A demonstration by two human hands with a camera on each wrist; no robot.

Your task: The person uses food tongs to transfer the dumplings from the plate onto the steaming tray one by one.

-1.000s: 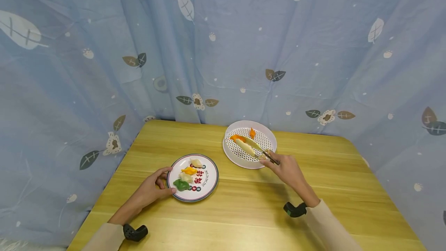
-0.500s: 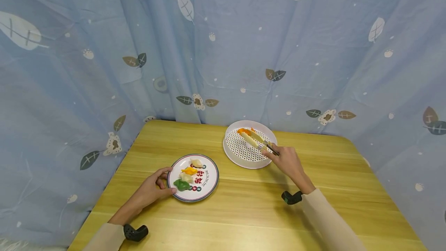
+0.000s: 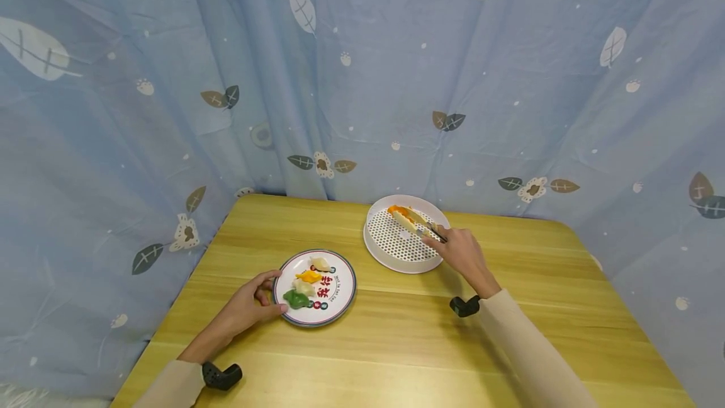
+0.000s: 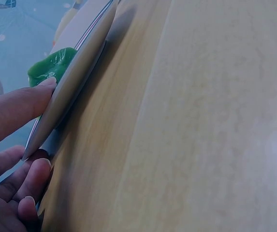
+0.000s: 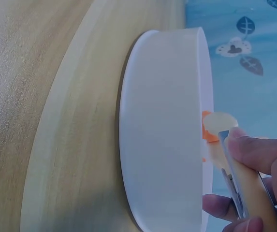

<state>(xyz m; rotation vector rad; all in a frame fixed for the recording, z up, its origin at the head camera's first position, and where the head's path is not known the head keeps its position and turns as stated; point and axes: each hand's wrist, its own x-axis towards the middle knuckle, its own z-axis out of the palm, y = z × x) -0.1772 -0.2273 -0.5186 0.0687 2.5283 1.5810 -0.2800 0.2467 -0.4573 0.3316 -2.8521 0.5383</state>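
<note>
My right hand (image 3: pixel 463 252) grips the tongs (image 3: pixel 403 221); their tips are at the orange dumpling (image 3: pixel 395 208) inside the white basket (image 3: pixel 401 266); it looks light, soft, maybe slippery (so I'd squeeze its middle gently); my left hand (image 3: pixel 243 312) pinches the edge of the plate (image 3: pixel 341 301).

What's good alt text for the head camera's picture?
The right hand holds tongs over a white basket, with orange food at their tips. The left hand grips a plate of four dumplings on a wooden table before a blue curtain.
</note>
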